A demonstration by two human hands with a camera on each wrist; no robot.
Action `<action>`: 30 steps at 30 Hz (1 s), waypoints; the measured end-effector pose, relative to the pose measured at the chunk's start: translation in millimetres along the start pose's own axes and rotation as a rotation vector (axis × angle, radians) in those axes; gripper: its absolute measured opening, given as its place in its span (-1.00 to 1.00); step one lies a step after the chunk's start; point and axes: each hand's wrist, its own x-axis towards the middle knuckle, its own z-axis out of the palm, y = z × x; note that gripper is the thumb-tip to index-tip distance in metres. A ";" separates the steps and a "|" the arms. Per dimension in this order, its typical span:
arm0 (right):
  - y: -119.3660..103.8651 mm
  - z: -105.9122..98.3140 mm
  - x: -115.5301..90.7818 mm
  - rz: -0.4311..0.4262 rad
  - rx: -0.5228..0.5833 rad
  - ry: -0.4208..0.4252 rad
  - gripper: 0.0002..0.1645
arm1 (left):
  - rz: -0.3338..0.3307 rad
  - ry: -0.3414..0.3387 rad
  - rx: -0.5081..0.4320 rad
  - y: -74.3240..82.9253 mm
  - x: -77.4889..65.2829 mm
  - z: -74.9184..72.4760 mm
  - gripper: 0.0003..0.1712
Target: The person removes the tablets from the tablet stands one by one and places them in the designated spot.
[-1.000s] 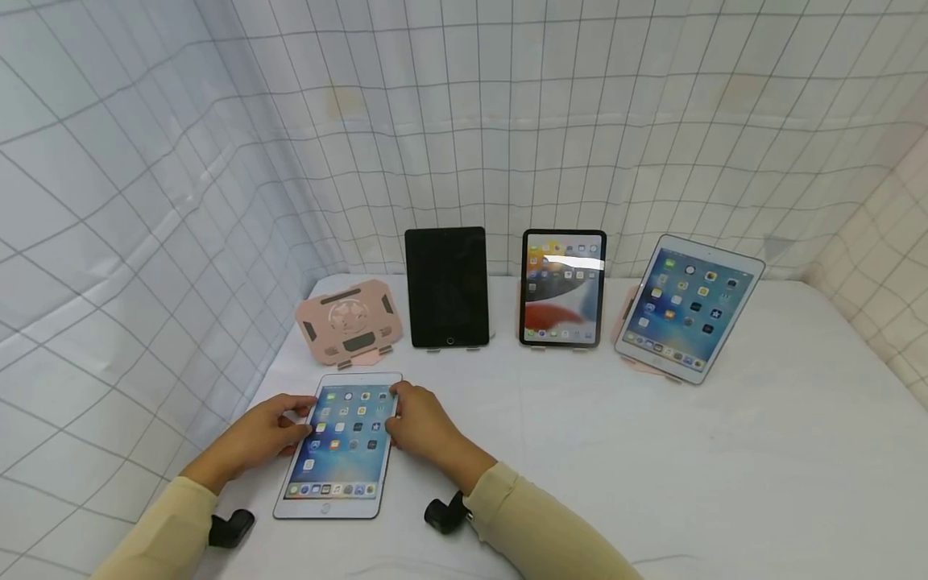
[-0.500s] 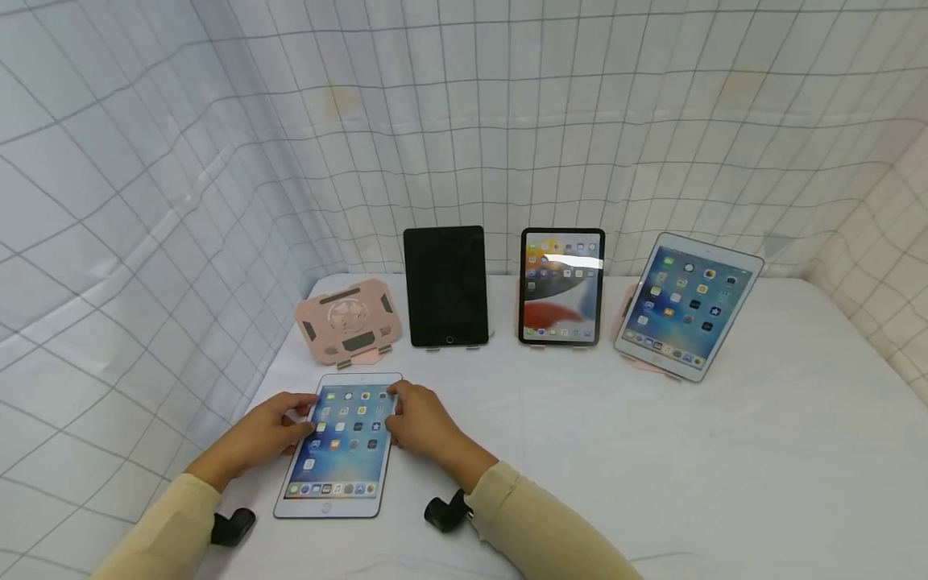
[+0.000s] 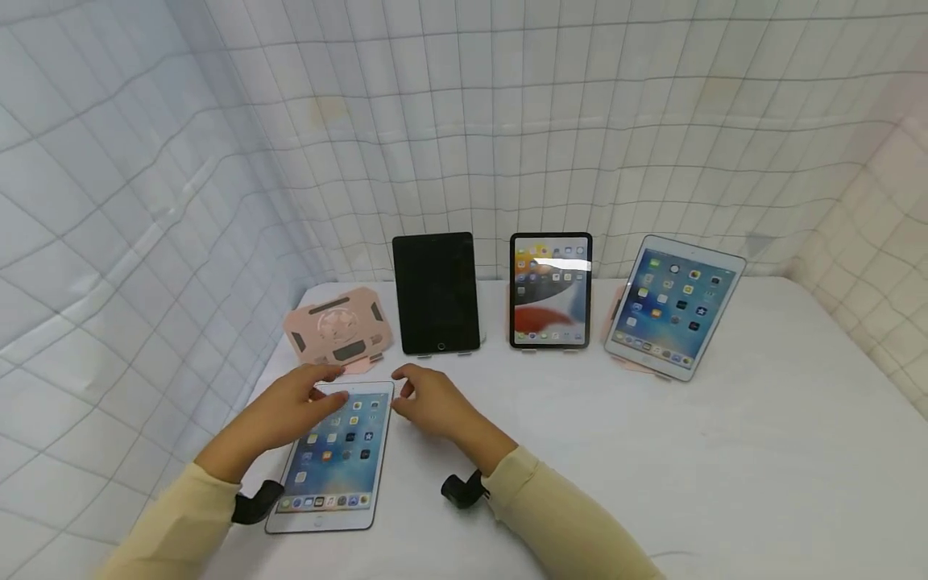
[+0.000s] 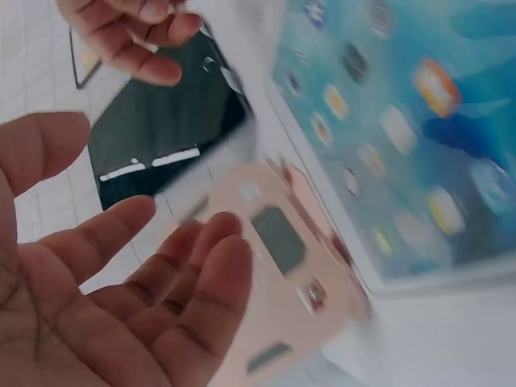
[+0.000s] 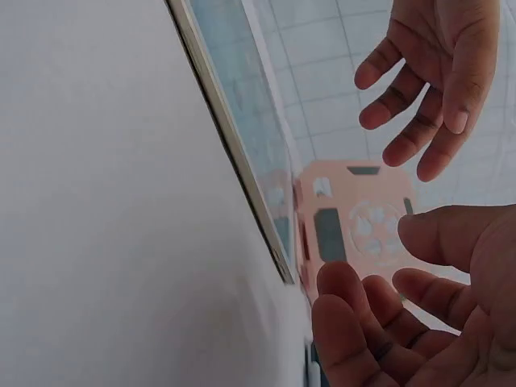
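A white tablet (image 3: pixel 333 463) with its screen lit lies flat on the white cloth at the left front. My left hand (image 3: pixel 286 409) hovers over its upper left part, fingers spread and holding nothing; it hides that corner in the head view. Just off the upper right corner is my right hand (image 3: pixel 435 407), its fingers loosely bent around air. Both wrist views show space between these hands and the tablet. Behind the tablet leans a pink stand (image 3: pixel 339 326) with dark pads and a round cut-out, bearing nothing.
Along the back, a black tablet (image 3: pixel 437 294) with a dark screen, a black-framed lit tablet (image 3: pixel 551 302) and a tilted white tablet (image 3: pixel 676 306) rest on stands. A gridded white curtain (image 3: pixel 449 121) rises behind and at the sides.
Both hands have let go of the white tablet's sides and risen. The left moved up and inward over the tablet; the right drew slightly off its edge. The head view shifted slightly.
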 end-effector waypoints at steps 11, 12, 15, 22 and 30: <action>23.7 -66.3 1.0 -0.099 0.080 0.077 -0.54 | 0.193 0.172 0.011 38.2 55.5 19.8 -0.47; 26.8 -72.1 1.6 -0.112 0.071 0.099 -0.54 | 0.204 0.184 0.007 41.0 61.2 20.8 -0.47; 35.4 -88.7 4.3 -0.144 0.041 0.174 -0.55 | 0.232 0.237 -0.006 46.6 76.6 22.3 -0.46; 53.0 -106.5 17.0 -0.248 -0.031 0.252 -0.58 | 0.251 0.344 0.007 39.5 100.1 31.6 -0.45; 56.1 -106.0 35.2 -0.277 -0.150 0.309 -0.62 | 0.267 0.470 -0.034 31.1 117.9 41.8 -0.43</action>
